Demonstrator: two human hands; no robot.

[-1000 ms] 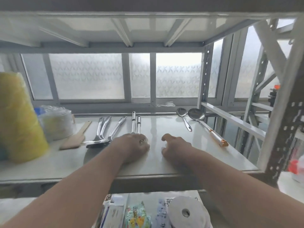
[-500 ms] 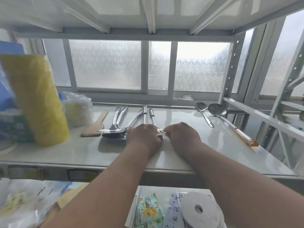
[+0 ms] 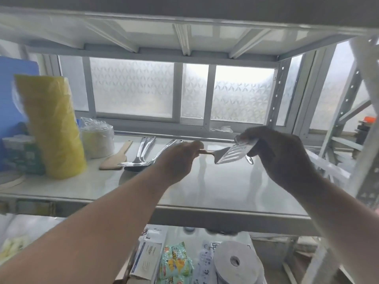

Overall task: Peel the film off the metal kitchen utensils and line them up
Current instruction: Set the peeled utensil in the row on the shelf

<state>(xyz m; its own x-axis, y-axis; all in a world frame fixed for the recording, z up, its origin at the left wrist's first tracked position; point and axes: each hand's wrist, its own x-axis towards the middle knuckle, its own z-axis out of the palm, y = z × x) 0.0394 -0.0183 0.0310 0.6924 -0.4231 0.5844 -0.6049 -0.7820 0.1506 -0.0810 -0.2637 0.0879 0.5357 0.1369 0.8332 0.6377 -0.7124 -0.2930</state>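
A slotted metal spatula (image 3: pixel 231 153) is held up above the white shelf (image 3: pixel 215 187). My left hand (image 3: pixel 180 158) grips its handle end. The blade's far edge is pinched in my right hand (image 3: pixel 279 154), where a bit of clear film shows at the fingertips. A bunch of metal utensils (image 3: pixel 143 154) lies on the shelf left of my left hand, handles pointing toward the window. Part of a spoon (image 3: pixel 249 160) shows under my right hand.
A wooden spatula (image 3: pixel 117 158) lies left of the metal utensils. A yellow wrapped roll (image 3: pixel 53 128) and a plastic-wrapped white stack (image 3: pixel 96 140) stand at the left. A shelf post (image 3: pixel 363 124) rises at the right. Packets and a paper roll (image 3: pixel 235 263) sit on the lower shelf.
Both hands were pressed together on a utensil lying on the shelf. Now the slotted spatula is lifted off the shelf, the right hand up at its blade, the left on the handle.
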